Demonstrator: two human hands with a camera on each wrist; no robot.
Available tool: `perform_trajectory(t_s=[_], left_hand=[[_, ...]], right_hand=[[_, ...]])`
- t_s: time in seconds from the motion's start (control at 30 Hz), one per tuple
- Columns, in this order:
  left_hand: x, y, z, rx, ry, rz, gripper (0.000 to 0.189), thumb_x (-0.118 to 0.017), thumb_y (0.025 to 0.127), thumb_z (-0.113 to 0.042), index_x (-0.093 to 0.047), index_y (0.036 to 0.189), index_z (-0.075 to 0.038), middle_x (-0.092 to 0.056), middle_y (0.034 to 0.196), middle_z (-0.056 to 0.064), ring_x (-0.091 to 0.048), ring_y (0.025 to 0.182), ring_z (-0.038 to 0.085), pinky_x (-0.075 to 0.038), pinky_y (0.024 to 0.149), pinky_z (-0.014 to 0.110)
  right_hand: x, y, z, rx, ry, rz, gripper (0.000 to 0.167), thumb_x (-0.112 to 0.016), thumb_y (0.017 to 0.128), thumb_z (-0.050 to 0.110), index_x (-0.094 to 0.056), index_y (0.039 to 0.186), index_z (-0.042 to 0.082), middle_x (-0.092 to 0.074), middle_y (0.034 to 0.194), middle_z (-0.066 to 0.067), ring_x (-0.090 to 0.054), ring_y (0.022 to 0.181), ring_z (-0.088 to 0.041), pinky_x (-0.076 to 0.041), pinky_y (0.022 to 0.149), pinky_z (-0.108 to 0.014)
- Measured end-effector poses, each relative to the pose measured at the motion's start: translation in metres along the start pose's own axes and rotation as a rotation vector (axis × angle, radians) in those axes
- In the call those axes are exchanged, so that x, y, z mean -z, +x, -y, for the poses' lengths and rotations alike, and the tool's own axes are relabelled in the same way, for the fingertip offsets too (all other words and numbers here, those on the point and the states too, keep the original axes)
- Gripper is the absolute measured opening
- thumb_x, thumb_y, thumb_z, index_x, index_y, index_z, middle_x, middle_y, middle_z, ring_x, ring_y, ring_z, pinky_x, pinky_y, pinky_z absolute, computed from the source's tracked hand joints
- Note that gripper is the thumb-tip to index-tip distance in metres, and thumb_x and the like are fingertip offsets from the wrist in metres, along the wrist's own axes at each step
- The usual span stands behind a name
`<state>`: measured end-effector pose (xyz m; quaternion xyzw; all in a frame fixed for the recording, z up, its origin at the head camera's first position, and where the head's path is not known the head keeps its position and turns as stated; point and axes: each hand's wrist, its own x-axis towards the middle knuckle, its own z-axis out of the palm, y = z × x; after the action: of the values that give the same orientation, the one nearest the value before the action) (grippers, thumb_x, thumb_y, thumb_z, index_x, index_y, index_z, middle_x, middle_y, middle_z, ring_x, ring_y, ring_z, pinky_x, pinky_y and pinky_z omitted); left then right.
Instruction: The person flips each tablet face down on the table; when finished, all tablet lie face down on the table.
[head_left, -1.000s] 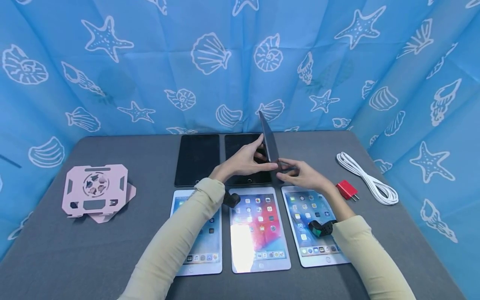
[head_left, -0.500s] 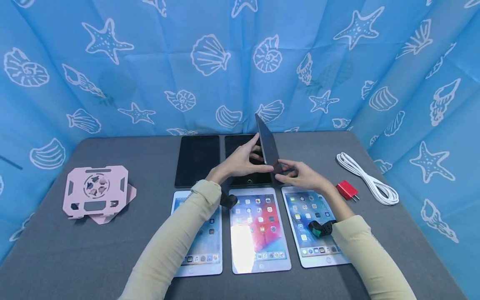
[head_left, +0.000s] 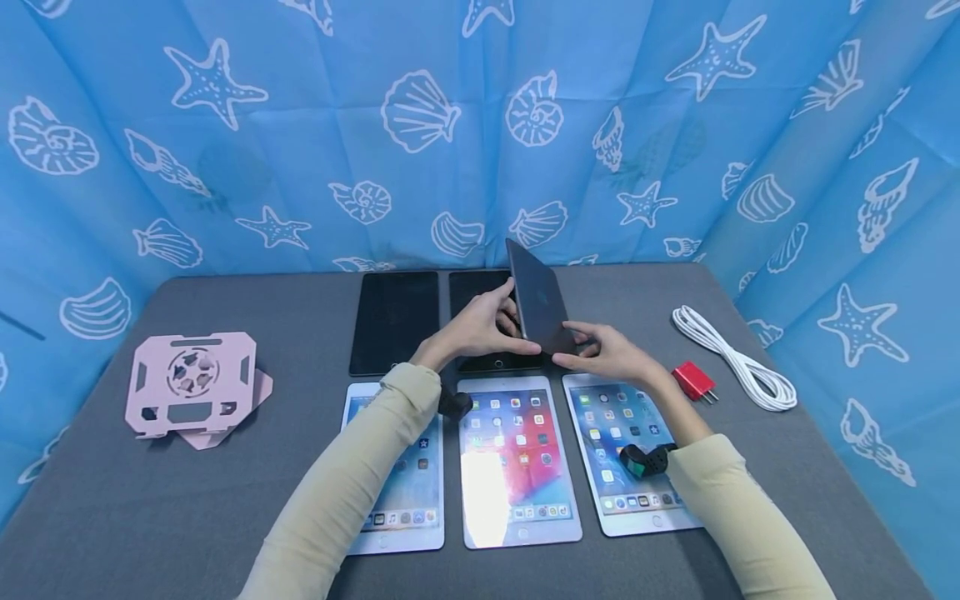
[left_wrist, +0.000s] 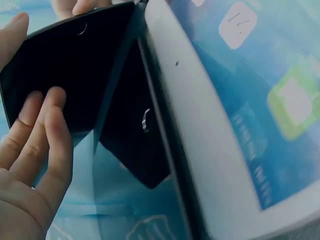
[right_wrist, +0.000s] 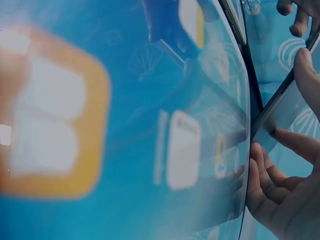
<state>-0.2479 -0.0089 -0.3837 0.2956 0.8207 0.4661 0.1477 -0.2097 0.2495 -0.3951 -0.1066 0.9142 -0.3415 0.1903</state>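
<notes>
A dark tablet (head_left: 538,296) stands tilted on edge, its grey back turned to the right in the head view. My left hand (head_left: 480,327) holds it from the left, thumb at the bottom edge and fingers against the black screen (left_wrist: 75,65), as the left wrist view shows. My right hand (head_left: 609,354) pinches the lower right corner; in the right wrist view its index finger lies on the back. Beneath and to the left, a black tablet (head_left: 471,287) lies flat, partly covered by the left hand. Another black tablet (head_left: 396,321) lies beside it.
Three white tablets with lit screens lie in front: left (head_left: 405,492), middle (head_left: 521,467) and right (head_left: 626,433), under the forearms. A pink metal stand (head_left: 191,383) sits far left. To the right are a red charger plug (head_left: 693,380) and a coiled white cable (head_left: 735,358).
The held tablet has swung from nearly edge-on to showing more of its back, its top edge dropping lower. Both hands keep hold of it and have shifted only slightly.
</notes>
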Motion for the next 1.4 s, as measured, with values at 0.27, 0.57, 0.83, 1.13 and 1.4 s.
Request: perform_trajectory(t_s=[0.27,0.57,0.83,1.13,1.4], left_hand=[[-0.016,0.004,0.004,0.028,-0.120,-0.009,0.116,-0.086,0.084,-0.018,-0.004,0.164,-0.004,-0.061,0.082,0.003,-0.063,0.068,0.010,-0.052,0.074,0.020],[-0.035,0.011,0.002,0.058,-0.210,-0.025,0.114,-0.084,0.085,-0.013,-0.003,0.164,-0.004,-0.056,0.078,0.000,-0.056,0.059,0.008,-0.051,0.072,0.017],[-0.051,0.018,-0.001,0.074,-0.157,-0.059,0.108,-0.083,0.087,-0.016,-0.008,0.163,0.000,-0.058,0.079,0.000,-0.061,0.063,0.005,-0.050,0.070,0.015],[-0.065,0.022,0.001,0.129,-0.120,-0.074,0.108,-0.084,0.086,-0.021,-0.011,0.162,0.001,-0.060,0.075,-0.002,-0.059,0.060,0.007,-0.050,0.062,0.018],[-0.077,0.026,-0.003,0.139,-0.012,-0.102,0.105,-0.084,0.087,-0.025,-0.016,0.160,0.007,-0.058,0.072,-0.003,-0.052,0.061,0.005,-0.050,0.081,0.020]], right_hand=[[0.005,-0.007,-0.004,-0.051,0.013,-0.022,0.083,-0.072,0.095,0.039,-0.034,0.158,0.002,-0.047,0.146,-0.033,-0.064,0.113,-0.037,-0.056,0.094,-0.047],[0.016,-0.014,-0.016,-0.061,-0.034,-0.044,0.085,-0.073,0.094,0.039,-0.034,0.158,0.000,-0.046,0.147,-0.036,-0.063,0.114,-0.039,-0.056,0.092,-0.047],[0.024,-0.020,-0.025,-0.054,-0.069,-0.053,0.084,-0.072,0.096,0.038,-0.033,0.157,-0.004,-0.043,0.148,-0.040,-0.059,0.124,-0.050,-0.055,0.096,-0.054],[0.027,-0.023,-0.030,-0.078,-0.056,-0.068,0.091,-0.074,0.094,0.035,-0.026,0.156,-0.011,-0.035,0.152,-0.044,-0.051,0.132,-0.057,-0.052,0.099,-0.059],[0.030,-0.024,-0.035,-0.117,-0.074,-0.096,0.099,-0.076,0.092,0.035,-0.020,0.154,-0.018,-0.034,0.151,-0.045,-0.047,0.133,-0.059,-0.049,0.104,-0.061]])
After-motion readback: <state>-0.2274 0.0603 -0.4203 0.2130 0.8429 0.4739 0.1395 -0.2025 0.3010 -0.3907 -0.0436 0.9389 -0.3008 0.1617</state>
